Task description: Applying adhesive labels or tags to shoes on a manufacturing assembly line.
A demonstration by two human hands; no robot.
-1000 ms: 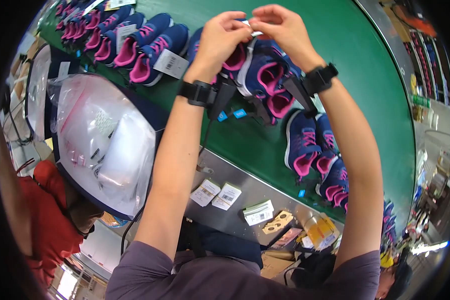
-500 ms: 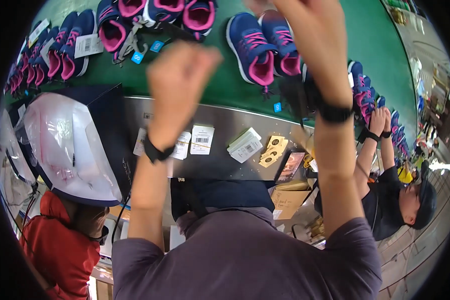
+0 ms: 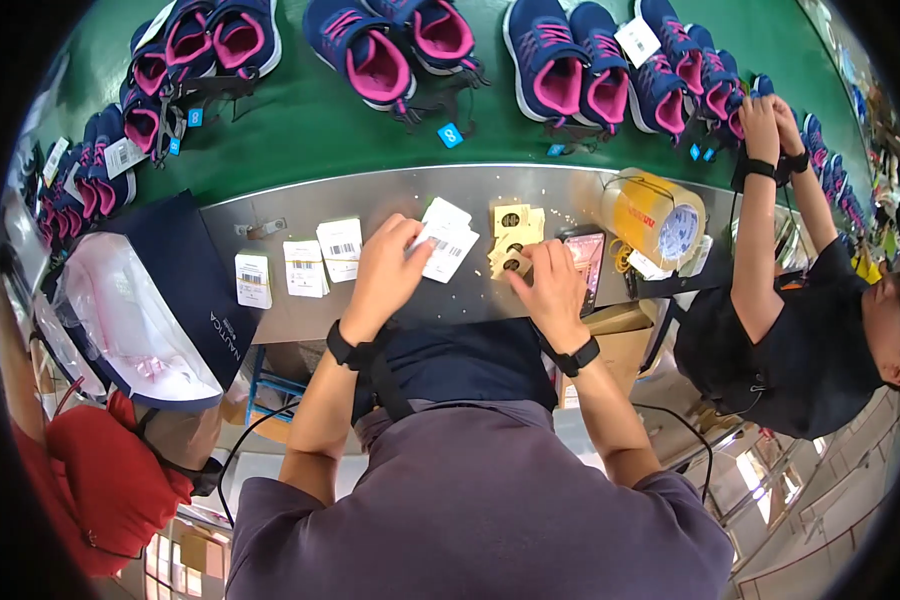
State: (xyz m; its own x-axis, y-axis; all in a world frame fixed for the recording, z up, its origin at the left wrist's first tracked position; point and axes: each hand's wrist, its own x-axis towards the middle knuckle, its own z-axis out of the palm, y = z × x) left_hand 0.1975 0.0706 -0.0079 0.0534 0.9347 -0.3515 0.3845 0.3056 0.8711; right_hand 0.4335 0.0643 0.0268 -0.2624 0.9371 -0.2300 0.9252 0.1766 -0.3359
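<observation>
My left hand (image 3: 385, 275) rests on the metal ledge, fingers bent and pinching the near left edge of a white barcode tag (image 3: 454, 250) on a loose stack. With bent fingers and thumb, my right hand (image 3: 553, 290) grips the edge of a pale yellow card (image 3: 510, 262) bearing a dark round mark. More such cards (image 3: 512, 217) lie just beyond it. Left of my left hand are further white tag stacks (image 3: 340, 250), some banded. Beyond the ledge, navy shoes with pink linings (image 3: 375, 65) stand in pairs on the green surface, several with blue size tags (image 3: 450, 134).
A yellow tape roll (image 3: 650, 215) lies right of a phone-like dark rectangle (image 3: 582, 262). At left stands a navy box (image 3: 195, 290) with white paper and clear plastic. A co-worker in black (image 3: 770, 350) handles shoes at right; a person in red (image 3: 120, 480) is at left.
Both hands have come down from above the shoes to the ledge, the left onto the white tags, the right onto the yellow cards. The view has shifted; a tape roll now shows at right.
</observation>
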